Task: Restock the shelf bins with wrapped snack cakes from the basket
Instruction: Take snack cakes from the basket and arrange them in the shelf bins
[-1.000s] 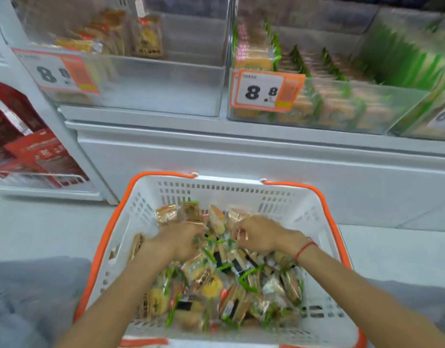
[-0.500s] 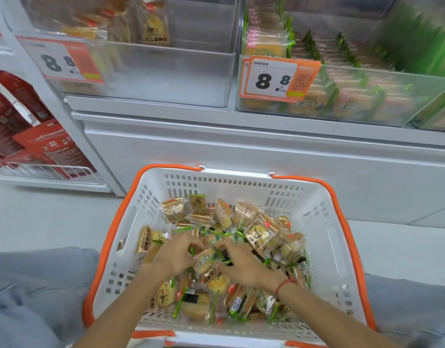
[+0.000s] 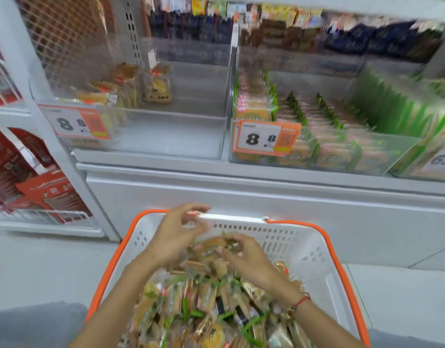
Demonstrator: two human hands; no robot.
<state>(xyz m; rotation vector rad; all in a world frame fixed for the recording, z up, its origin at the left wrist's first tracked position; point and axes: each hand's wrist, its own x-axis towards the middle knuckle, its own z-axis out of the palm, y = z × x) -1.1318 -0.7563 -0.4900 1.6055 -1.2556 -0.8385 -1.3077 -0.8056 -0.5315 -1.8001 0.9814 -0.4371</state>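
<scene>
While both hands lift a bunch of wrapped snack cakes (image 3: 214, 249) above the basket (image 3: 314, 249), the shelf bins stand just behind it
Left hand (image 3: 175, 234) cups the bunch from the left, fingers curled; right hand (image 3: 244, 254) grips it from the right, a red cord at the wrist. More cakes (image 3: 206, 305) fill the white, orange-rimmed basket, which sits on a pale floor (image 3: 40, 267) against a white cabinet front (image 3: 266, 194). Above, the left clear bin (image 3: 166, 136) holds few packets; the right clear bin (image 3: 342, 151) is packed in rows. Orange price tags (image 3: 265, 138) marked 8.8 hang on the bin fronts. Red boxes (image 3: 40, 194) occupy a wire rack at far left; motion blur obscures the upper shelf
</scene>
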